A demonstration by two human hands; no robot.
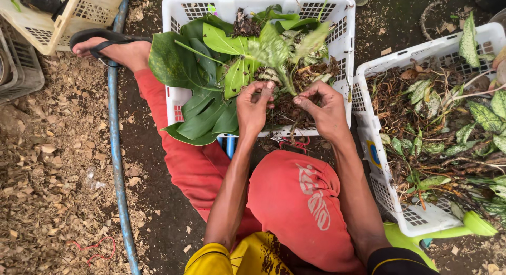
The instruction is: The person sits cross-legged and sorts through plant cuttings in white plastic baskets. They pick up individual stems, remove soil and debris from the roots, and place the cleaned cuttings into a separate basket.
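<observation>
My left hand (254, 107) and my right hand (322, 107) both grip the root end of a small plant (279, 56) with pale speckled green leaves, held over the near rim of a white plastic basket (345, 27). Its leaves point away from me and its dark roots hang between my fingers. The basket holds big dark green leaves (203, 80) on its left side and tangled roots and stems on the right. My legs in red trousers (295, 201) lie under my arms, one stretched out to the left.
A second white basket (390, 196) full of speckled plants and roots stands at the right. A blue hose (117, 148) runs along the ground at left. More crates (42, 22) sit at the top left. A green plastic object (464, 227) lies at the lower right.
</observation>
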